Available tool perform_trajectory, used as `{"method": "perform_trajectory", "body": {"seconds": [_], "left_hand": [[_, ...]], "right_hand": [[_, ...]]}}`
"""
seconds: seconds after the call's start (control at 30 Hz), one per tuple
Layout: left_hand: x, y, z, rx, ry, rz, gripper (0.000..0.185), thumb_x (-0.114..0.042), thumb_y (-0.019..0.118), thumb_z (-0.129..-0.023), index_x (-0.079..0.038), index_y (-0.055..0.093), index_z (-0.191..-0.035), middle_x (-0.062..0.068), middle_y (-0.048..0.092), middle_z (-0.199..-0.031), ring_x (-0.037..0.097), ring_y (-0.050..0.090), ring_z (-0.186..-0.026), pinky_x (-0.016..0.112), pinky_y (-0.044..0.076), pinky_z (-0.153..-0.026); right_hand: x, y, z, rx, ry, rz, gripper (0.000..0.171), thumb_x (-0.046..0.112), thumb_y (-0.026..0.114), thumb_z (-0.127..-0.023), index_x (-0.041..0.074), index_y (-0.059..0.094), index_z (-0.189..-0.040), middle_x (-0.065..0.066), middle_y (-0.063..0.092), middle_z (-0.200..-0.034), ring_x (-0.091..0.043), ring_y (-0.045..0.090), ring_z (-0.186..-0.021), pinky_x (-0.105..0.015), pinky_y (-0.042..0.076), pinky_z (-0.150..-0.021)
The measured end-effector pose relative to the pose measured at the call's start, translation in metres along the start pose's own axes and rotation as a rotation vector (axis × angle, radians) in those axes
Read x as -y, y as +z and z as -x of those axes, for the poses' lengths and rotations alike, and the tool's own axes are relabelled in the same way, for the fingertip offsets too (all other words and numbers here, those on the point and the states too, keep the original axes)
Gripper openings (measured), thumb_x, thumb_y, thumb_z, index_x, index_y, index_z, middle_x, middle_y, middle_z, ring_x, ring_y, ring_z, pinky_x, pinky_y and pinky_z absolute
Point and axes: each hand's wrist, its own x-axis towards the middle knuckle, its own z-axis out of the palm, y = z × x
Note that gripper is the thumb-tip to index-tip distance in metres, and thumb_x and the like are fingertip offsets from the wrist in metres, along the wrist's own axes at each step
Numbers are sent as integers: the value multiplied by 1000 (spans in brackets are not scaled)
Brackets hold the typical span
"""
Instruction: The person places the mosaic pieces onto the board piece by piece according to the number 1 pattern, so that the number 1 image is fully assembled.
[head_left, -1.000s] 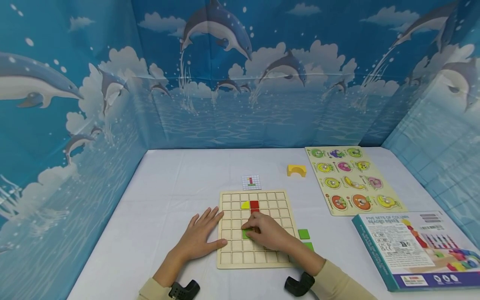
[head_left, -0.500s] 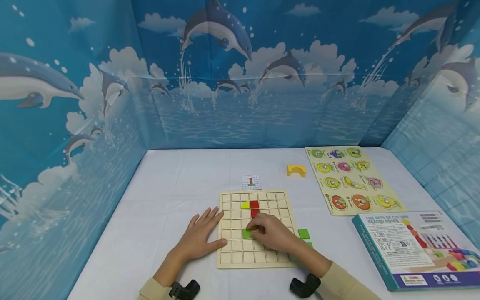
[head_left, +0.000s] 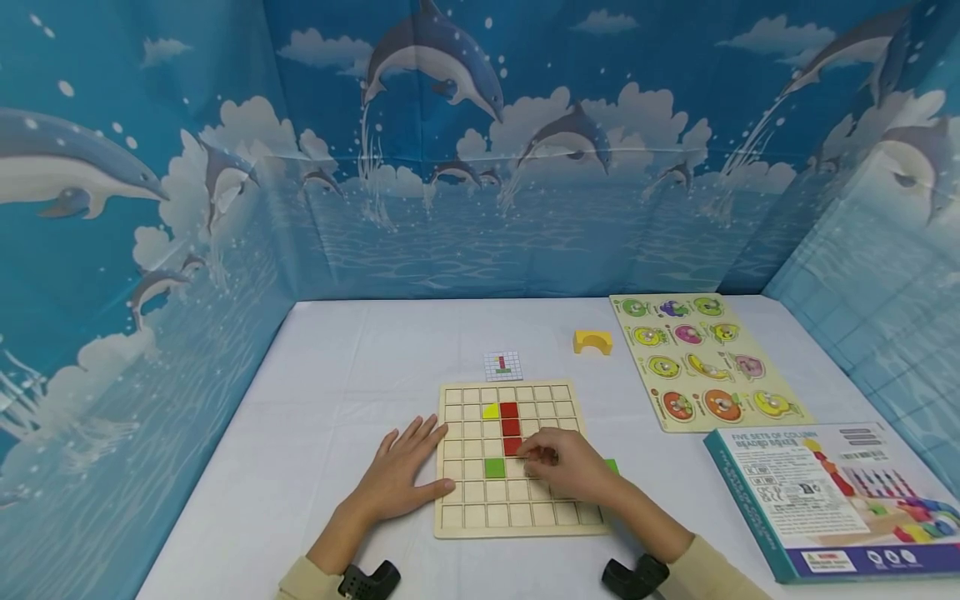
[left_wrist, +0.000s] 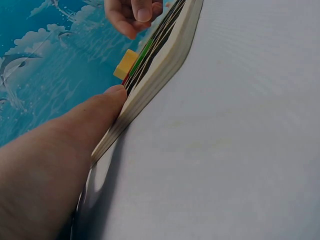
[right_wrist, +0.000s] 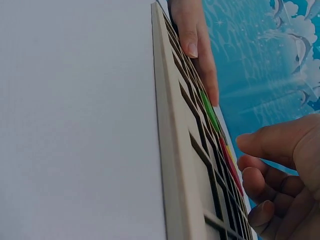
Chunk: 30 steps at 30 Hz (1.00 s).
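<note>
In the head view, a wooden grid board lies flat on the white table. A column of red square tiles sits in its cells, with a small yellow piece left of the top one. One green square tile lies lower, to the column's left. My left hand rests with spread fingers at the board's left edge, thumb on the rim. My right hand hovers over the board's right half, fingers loosely curled and thumb apart, holding nothing in the right wrist view. Part of another green tile shows beyond it.
A small printed pattern card lies behind the board. Farther right are a yellow arch block, a fruit puzzle board and a large toy box. Dolphin-print cloth walls the table's back and sides.
My right hand has drawn back to the right from the green tile, which now lies uncovered in its cell. The lowest red tile has come into view. The left hand has stayed put.
</note>
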Motion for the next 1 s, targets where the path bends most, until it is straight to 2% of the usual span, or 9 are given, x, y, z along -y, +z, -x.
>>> {"method": "perform_trajectory", "body": {"seconds": [0.43,1.0], "left_hand": [[0,0,0,10,-12,11,85,-65,55,-87,-18,33,-154,2,23,-160,25,15,-148,55,10,-114],[1,0,-1,9,-10,11,85,-66,54,-88,-18,32,-155,1,22,-161,24,15,-148,55,10,-114]], "right_hand": [[-12,-15,13,-55,77,-23,8,8,70,-90,9,73,-97,8,61,-80,-7,53,-70,-25,48,-63],[-30,-42,26,-123,128,-6,12,6,70,-89,5,72,-101,4,60,-79,-10,53,-71,-25,47,-63]]}}
